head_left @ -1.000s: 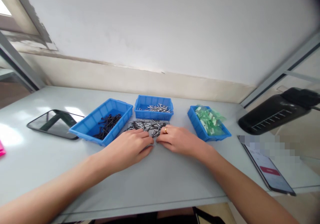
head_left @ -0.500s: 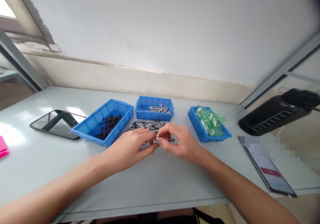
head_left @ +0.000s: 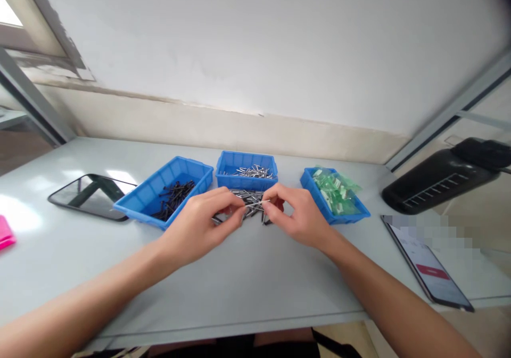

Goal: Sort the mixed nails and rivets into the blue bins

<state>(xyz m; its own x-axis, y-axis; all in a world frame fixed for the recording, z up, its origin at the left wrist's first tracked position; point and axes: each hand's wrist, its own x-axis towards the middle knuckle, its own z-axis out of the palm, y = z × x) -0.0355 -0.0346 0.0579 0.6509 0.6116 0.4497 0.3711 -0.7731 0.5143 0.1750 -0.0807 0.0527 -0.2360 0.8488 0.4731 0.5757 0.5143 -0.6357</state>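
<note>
A thin silver screw (head_left: 255, 204) spans the gap between my hands, lying nearly level. Thumb and fingers of my left hand (head_left: 203, 217) pinch its left end, while my right hand (head_left: 299, 214) pinches the other end. Right behind and beneath my fingertips lies a loose pile of silver and black screws (head_left: 248, 194) on the table, partly hidden by both hands. A blue bin (head_left: 246, 180) with silver screws (head_left: 255, 172) stands just beyond the pile. Close to my left hand is a second blue bin (head_left: 146, 198), holding black screws (head_left: 175, 198).
Right of the pile, a blue bin (head_left: 319, 188) holds green packets (head_left: 337, 193). A black bottle (head_left: 435, 180) and a phone (head_left: 433, 267) are at the far right of the table (head_left: 247, 283). A dark-framed flat panel (head_left: 90, 197) and a pink object (head_left: 5, 233) lie left.
My hands have drawn slightly apart and up over the pile. The thin screw now shows stretched between them; before, only a small shiny bit showed at the fingertips.
</note>
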